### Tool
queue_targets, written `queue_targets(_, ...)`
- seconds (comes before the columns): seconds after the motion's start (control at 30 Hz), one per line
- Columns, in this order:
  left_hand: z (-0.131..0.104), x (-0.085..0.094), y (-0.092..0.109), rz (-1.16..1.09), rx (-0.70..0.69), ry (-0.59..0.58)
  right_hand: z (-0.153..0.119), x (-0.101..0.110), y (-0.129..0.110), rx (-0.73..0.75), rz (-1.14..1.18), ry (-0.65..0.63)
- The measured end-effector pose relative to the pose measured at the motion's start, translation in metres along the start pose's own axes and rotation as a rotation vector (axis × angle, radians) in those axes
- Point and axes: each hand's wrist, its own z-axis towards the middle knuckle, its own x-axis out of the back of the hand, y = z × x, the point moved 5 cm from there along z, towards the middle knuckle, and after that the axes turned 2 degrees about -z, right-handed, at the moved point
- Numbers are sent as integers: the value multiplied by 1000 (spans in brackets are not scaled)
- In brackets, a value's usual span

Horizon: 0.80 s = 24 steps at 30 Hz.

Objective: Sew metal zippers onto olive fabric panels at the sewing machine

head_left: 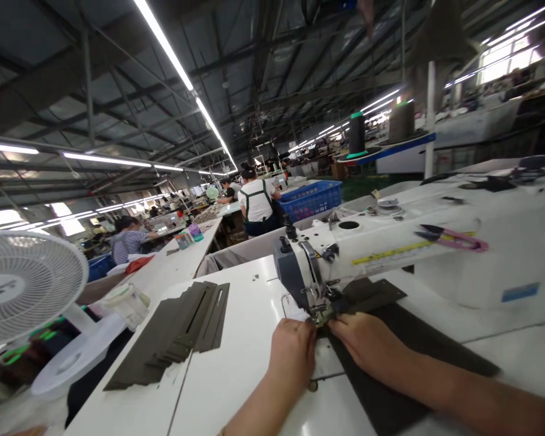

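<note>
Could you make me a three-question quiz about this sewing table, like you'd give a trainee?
1. Which item lies on the white sewing machine?
A) a red mug
B) pink-handled snips
C) a ball of yarn

2. True or false: the pile of dark flat pieces lies to the right of the person's right hand.

3. Fill in the color: the plastic crate beyond the machine is ____.

Key: 1 B; 2 false; 3 blue

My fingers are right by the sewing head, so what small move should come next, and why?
Perhaps ease the right hand back slightly: it and the left hand both crowd the base of the sewing head, with the dark panel partly beneath the right one.
</note>
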Motion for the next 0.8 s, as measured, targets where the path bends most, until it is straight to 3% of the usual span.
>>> queue_targets(0.3,-7,-8,6,-28,-60,53,-9,-9,-1,19,102,-61)
queue_targets(0.4,-6,-11,6,-5,-61,0,-7,-4,0,40,150,-100)
queue_targets(0.6,-8,-10,6,48,-72,-14,-2,10,10,118,66,155)
queue_targets(0.8,-10,-12,4,-14,-84,-22,-5,-7,3,91,38,143)
